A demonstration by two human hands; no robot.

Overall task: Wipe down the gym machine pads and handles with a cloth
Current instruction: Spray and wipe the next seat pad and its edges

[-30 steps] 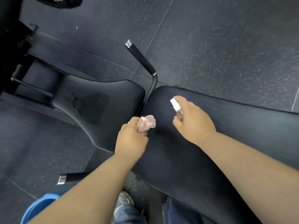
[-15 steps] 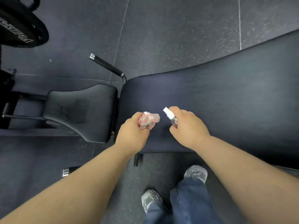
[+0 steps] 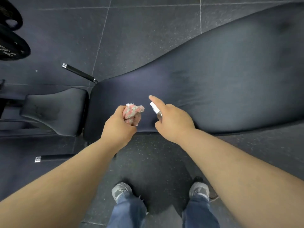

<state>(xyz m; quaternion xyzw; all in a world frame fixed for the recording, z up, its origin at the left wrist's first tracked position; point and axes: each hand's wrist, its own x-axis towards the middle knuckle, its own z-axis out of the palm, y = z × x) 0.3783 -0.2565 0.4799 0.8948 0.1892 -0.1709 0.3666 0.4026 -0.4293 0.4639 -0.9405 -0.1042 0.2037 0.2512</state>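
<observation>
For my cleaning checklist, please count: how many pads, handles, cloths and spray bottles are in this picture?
Pads: 2, the long pad and the seat pad.
Handles: 2, the far handle and the near handle.
Cloths: 1, the cloth in the left hand.
Spray bottles: 1, the spray bottle in the right hand.
Total: 6.

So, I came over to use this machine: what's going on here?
A person stands beside the machine's long pad, cleaning it. The left hand grips a bunched pink cloth over the pad's near end. The right hand holds a small spray bottle pointed at the pad, forefinger raised over its top. The seat pad lies to the left.
</observation>
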